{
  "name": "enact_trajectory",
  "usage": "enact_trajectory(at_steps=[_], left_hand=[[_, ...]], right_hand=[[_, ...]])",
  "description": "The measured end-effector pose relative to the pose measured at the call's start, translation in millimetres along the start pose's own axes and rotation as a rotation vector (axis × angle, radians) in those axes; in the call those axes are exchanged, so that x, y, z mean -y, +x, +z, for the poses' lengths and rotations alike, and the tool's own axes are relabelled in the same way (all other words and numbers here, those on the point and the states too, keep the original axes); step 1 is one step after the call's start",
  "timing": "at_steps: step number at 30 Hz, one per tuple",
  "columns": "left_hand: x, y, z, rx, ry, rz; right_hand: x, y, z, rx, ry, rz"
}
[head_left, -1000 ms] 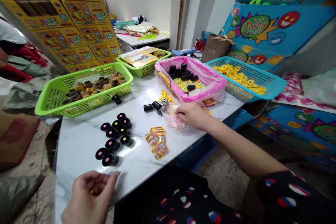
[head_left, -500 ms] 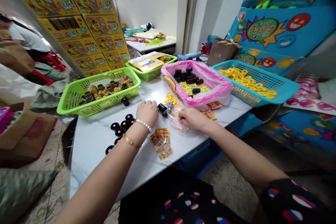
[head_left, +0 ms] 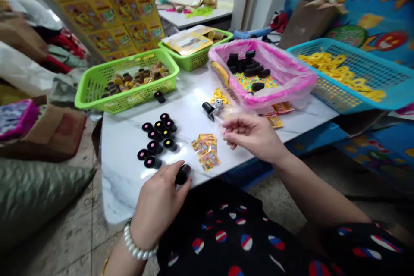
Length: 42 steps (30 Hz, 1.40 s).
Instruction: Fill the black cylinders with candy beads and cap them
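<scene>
My left hand [head_left: 158, 202] is at the near edge of the white marble table [head_left: 129, 181], its fingers closed round a small black cylinder [head_left: 183, 174]. Just beyond it stand several black cylinders [head_left: 157, 138] with pink or yellow tops. My right hand [head_left: 254, 134] hovers over the table's right part with fingers pinched together; what they hold is too small to make out. A stack of small yellow printed packets [head_left: 206, 151] lies between my hands. A clear plastic bag [head_left: 226, 114] lies just beyond my right hand.
A green basket [head_left: 97, 95] of filled cylinders stands at back left, a second green basket [head_left: 200, 58] behind it. A pink-lined tray [head_left: 291, 79] holds candy and black cylinders. A blue basket [head_left: 388, 95] holds yellow rings. A seated person is at far left.
My left hand has come back from the middle of the table to the near edge with a black cylinder in it. My right hand has lifted off the plastic bag.
</scene>
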State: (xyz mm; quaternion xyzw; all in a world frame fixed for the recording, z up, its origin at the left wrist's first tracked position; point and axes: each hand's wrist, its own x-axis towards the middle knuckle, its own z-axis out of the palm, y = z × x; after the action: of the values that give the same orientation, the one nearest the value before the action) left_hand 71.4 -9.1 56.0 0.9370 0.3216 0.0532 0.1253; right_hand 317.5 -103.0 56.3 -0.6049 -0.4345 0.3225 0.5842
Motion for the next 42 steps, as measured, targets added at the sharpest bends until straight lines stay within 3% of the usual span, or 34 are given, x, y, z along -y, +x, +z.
enact_trajectory(at_steps=[5, 10, 17, 23, 28, 35, 42], left_hand=[[11, -12, 1.5, 0.122, 0.031, -0.176], [15, -8, 13.2, 0.012, -0.154, -0.180], [24, -24, 36.0, -0.277, -0.399, -0.095], [24, -27, 47.3, -0.421, -0.359, -0.038], [24, -28, 52.6, -0.433, -0.354, -0.040], [25, -28, 53.5, -0.391, -0.370, -0.039], [26, -30, 52.1, -0.354, -0.388, -0.045]], right_hand=[[-3, -19, 67, 0.268, 0.174, 0.184], [-17, -17, 106, 0.343, 0.155, 0.211], [-11, -13, 105, 0.331, 0.077, 0.312], [2, -4, 109, 0.358, -0.296, 0.084], [15, 7, 111, 0.460, -0.426, 0.106], [35, 21, 119, 0.633, -0.730, -0.013], [40, 28, 115, 0.736, -0.800, -0.128]])
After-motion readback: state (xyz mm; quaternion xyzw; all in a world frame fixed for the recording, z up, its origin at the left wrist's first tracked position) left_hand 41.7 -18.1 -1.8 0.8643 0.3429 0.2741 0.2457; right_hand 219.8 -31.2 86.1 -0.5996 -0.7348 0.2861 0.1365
